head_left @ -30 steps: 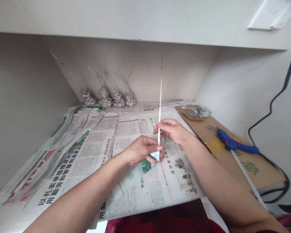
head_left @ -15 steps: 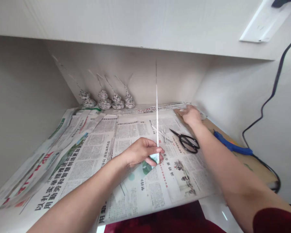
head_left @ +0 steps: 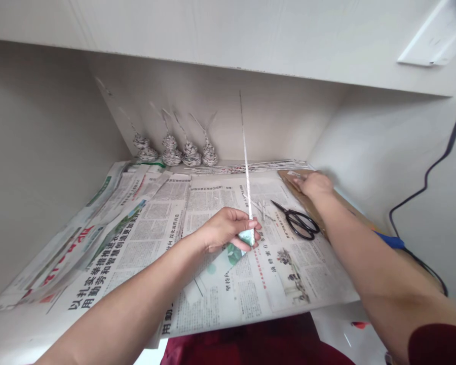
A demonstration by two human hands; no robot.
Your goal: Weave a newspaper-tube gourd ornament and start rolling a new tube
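My left hand [head_left: 231, 230] pinches the lower end of a thin rolled paper stick [head_left: 247, 182], which points up and away from me. Below the fingers a green and white printed sheet [head_left: 234, 254] widens out from the roll over the newspaper. At the back right, my right hand [head_left: 315, 183] reaches down to a brown board [head_left: 307, 207], its fingertips close together at a small whitish patch or piece [head_left: 292, 174]. What those fingers hold, if anything, cannot be made out. Black-handled scissors [head_left: 289, 215] lie between the hands, beside several short paper scraps [head_left: 264, 210].
Several woven paper gourd shapes [head_left: 192, 154] stand along the back wall. Right of them lies a bundle of paper sticks [head_left: 266, 166]. Newspaper sheets [head_left: 137, 243] cover the surface. A blue object [head_left: 390, 241] and a black cable [head_left: 427, 172] are on the right. A low panel [head_left: 228, 35] overhangs.
My right hand has drawn back slightly from the stick bundle along the brown board. The left hand keeps its pinch on the paper stick, whose tip leans a little further left. The view has shifted slightly.
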